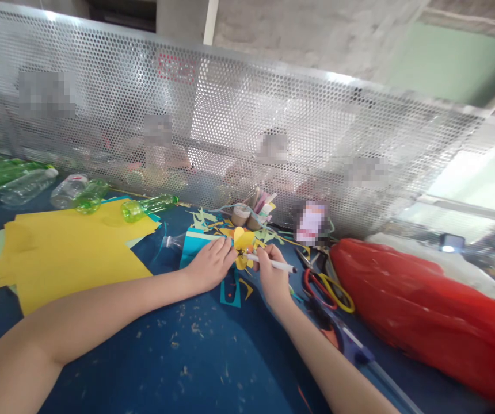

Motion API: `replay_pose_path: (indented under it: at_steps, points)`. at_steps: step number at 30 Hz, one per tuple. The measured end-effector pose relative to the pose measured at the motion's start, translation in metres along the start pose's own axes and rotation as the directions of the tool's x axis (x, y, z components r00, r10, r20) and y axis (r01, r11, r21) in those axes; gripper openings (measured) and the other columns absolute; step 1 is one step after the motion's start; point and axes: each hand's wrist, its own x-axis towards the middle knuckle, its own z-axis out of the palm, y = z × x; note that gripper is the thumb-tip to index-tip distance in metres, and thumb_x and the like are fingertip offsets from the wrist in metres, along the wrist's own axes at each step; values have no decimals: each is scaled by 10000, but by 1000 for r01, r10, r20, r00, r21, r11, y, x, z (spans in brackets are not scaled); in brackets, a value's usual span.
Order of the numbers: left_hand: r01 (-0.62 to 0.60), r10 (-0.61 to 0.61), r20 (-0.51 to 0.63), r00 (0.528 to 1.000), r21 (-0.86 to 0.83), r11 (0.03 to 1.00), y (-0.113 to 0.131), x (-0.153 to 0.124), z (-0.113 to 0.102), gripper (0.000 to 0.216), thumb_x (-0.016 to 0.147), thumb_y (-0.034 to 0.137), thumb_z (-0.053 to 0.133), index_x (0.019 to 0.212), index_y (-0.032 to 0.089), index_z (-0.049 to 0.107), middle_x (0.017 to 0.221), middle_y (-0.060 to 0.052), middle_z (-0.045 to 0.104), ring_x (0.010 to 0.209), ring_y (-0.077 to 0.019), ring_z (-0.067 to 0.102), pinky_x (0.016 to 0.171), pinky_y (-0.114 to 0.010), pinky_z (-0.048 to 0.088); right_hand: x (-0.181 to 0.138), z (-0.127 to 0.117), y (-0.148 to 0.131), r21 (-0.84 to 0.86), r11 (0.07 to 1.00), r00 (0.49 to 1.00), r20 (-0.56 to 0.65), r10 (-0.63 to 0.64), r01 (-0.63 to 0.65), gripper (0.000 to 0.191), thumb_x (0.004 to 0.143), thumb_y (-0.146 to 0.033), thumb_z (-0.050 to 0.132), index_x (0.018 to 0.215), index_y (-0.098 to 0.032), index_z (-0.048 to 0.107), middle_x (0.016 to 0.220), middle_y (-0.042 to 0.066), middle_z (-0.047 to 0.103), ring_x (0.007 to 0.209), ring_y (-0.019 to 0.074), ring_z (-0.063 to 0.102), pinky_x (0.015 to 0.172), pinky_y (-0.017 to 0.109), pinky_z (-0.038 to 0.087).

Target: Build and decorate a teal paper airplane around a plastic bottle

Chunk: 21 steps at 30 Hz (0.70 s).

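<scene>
Two hands meet at a yellow paper flower (243, 241) mid-way along a blue tabletop (213, 368).
A perforated metal screen (230, 115) walls the far edge. A bulky red plastic bag (424, 310) crowds the right and loose yellow paper sheets (70, 253) the left, with bare surface nearest the person. The left hand (209, 261) has its fingers flat and spread beside the flower; the right hand (273, 276) has its fingers pinched on a thin white pen (280, 265).

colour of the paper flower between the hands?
Yellow: the paper flower, beside the white pen; head view shows it best.
</scene>
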Motion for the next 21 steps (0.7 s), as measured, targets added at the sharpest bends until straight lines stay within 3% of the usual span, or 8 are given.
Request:
replay_pose_path:
  at_steps: [21]
  points:
    - [-9,10,-25,1000,30,1000,0,1,-3,297,878,138,444,1144,55,549,1210,-213,576,1136,-293,536,987,-425,425,0,-1,0,23,1000,1000,-6,21,-21,299,787,-347,545,584,-252,347,431,-73,423,446,134,395,482,270,325]
